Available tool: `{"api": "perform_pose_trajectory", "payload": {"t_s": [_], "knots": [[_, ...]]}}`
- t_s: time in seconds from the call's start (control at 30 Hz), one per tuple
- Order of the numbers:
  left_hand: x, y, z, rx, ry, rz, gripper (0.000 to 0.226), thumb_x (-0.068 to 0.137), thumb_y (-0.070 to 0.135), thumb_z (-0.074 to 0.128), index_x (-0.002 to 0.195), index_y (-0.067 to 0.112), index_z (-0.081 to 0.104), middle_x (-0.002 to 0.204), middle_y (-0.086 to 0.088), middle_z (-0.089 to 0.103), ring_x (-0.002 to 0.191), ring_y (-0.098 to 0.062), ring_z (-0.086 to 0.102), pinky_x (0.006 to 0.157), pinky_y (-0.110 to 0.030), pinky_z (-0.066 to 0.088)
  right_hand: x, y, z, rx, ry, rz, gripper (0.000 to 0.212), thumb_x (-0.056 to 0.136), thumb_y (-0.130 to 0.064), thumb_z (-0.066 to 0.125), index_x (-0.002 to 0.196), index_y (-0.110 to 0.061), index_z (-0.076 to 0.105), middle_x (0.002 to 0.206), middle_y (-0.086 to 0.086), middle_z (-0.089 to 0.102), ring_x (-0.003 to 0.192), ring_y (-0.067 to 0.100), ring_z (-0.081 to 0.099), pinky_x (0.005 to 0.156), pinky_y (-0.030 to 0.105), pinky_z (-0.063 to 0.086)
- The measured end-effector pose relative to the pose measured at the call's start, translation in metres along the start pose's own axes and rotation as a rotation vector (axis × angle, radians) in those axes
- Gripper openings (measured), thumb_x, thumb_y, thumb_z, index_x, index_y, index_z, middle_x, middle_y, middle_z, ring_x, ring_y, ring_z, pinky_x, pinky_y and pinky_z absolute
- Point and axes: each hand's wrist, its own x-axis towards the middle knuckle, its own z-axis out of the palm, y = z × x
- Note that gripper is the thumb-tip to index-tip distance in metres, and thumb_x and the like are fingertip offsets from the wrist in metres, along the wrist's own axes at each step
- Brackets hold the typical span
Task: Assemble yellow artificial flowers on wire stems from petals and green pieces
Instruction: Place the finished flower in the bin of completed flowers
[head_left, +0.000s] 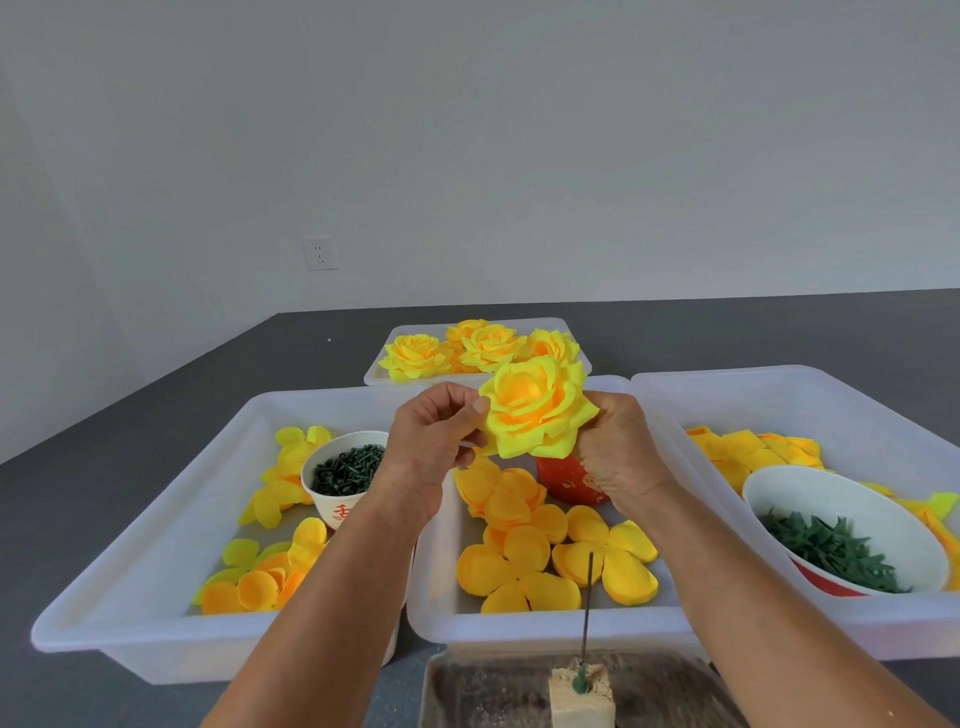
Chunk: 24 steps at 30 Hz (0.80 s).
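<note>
While the left hand (434, 441) pinches a petal edge and the right hand (621, 449) grips underneath, the yellow flower (537, 413) sits raised between them above the middle tray (519, 626) of loose petals (524, 564).

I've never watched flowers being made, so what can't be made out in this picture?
- Head view: the underside of the held yellow flower, and any stem on it, is hidden by its petals and the right hand.
- The red cup is mostly covered by the flower and right hand; its contents can't be seen.
- The print on the white cup is partly blocked by the left hand.
- The wooden block is cut off by the bottom edge.
</note>
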Motion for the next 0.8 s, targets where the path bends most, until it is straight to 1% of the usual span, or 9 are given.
{"api": "perform_pose_trajectory", "payload": {"t_s": [0.2,0.3,0.37,0.4,0.43,0.5,0.6,0.73,0.8], "knots": [[0.0005,-0.0003,0.0005,0.011,0.007,0.082,0.018,0.092,0.007,0.054,0.076,0.010,0.062,0.055,0.002,0.054,0.049,-0.010,0.047,0.045,-0.021,0.037,-0.0025,0.0008,0.0005,0.025,-0.078,0.036,0.002,0.081,-0.009,0.072,0.082,-0.009,0.073,0.080,0.004,0.071,0.085,0.028,0.065,0.081,0.041,0.054],[0.0016,-0.0001,0.0023,-0.014,0.030,0.000,0.031,0.093,0.030,0.053,0.086,0.002,0.064,0.068,-0.006,0.053,0.052,-0.013,0.049,0.049,-0.026,0.036,-0.0035,0.0011,-0.0004,-0.056,-0.095,-0.055,0.005,0.079,-0.001,0.071,0.083,-0.004,0.072,0.079,0.002,0.068,0.083,0.027,0.065,0.081,0.040,0.054],[0.0020,0.0000,0.0021,0.001,0.012,-0.029,0.047,0.081,0.042,0.061,0.091,-0.003,0.063,0.074,-0.010,0.052,0.055,-0.015,0.049,0.049,-0.026,0.035,-0.0039,0.0015,-0.0002,-0.090,-0.080,-0.088,0.004,0.080,-0.002,0.070,0.084,-0.001,0.072,0.081,0.007,0.069,0.080,0.025,0.064,0.076,0.030,0.053],[0.0018,-0.0003,0.0018,0.013,-0.004,-0.018,0.045,0.075,0.039,0.066,0.090,-0.004,0.063,0.074,-0.011,0.053,0.055,-0.015,0.048,0.047,-0.025,0.034,-0.0041,0.0016,-0.0002,-0.088,-0.062,-0.101,0.003,0.082,-0.002,0.069,0.082,-0.001,0.072,0.079,0.007,0.069,0.077,0.021,0.062,0.071,0.019,0.051],[0.0014,-0.0004,0.0018,0.024,-0.019,0.005,0.036,0.074,0.030,0.069,0.086,-0.003,0.063,0.072,-0.012,0.054,0.053,-0.014,0.048,0.046,-0.024,0.033,-0.0047,0.0010,0.0001,-0.082,-0.038,-0.114,0.005,0.082,-0.002,0.068,0.079,-0.002,0.071,0.074,0.005,0.067,0.071,0.017,0.060,0.064,0.008,0.046],[0.0019,-0.0015,0.0018,0.058,-0.026,0.062,0.013,0.080,0.010,0.068,0.080,-0.001,0.062,0.066,-0.010,0.055,0.048,-0.009,0.048,0.044,-0.021,0.035,-0.0058,0.0001,0.0008,-0.078,0.001,-0.126,0.011,0.083,-0.002,0.067,0.074,-0.006,0.070,0.066,-0.003,0.062,0.063,0.009,0.054,0.056,0.001,0.040],[0.0039,-0.0043,0.0015,0.091,0.021,0.147,0.013,0.085,0.004,0.062,0.073,0.004,0.061,0.062,-0.008,0.054,0.046,-0.004,0.048,0.045,-0.016,0.041,-0.0059,-0.0008,0.0010,-0.078,0.008,-0.104,0.012,0.084,-0.001,0.065,0.074,-0.002,0.070,0.072,0.011,0.067,0.064,0.011,0.053,0.055,0.002,0.040],[0.0018,-0.0020,0.0040,0.044,0.054,0.114,0.022,0.087,0.026,0.061,0.081,0.005,0.066,0.065,-0.006,0.055,0.048,-0.008,0.049,0.046,-0.020,0.042,-0.0049,-0.0023,-0.0002,-0.075,-0.058,-0.085,0.006,0.082,0.001,0.068,0.086,0.001,0.071,0.083,0.009,0.068,0.083,0.027,0.064,0.073,0.022,0.050],[0.0010,-0.0003,0.0036,0.038,0.011,0.097,0.031,0.073,0.036,0.069,0.082,0.006,0.067,0.067,-0.005,0.058,0.048,-0.010,0.050,0.048,-0.025,0.040,-0.0034,-0.0008,-0.0006,-0.018,-0.054,-0.044,0.007,0.083,0.004,0.064,0.087,0.007,0.070,0.089,0.021,0.069,0.084,0.034,0.062,0.065,0.010,0.047]]}}
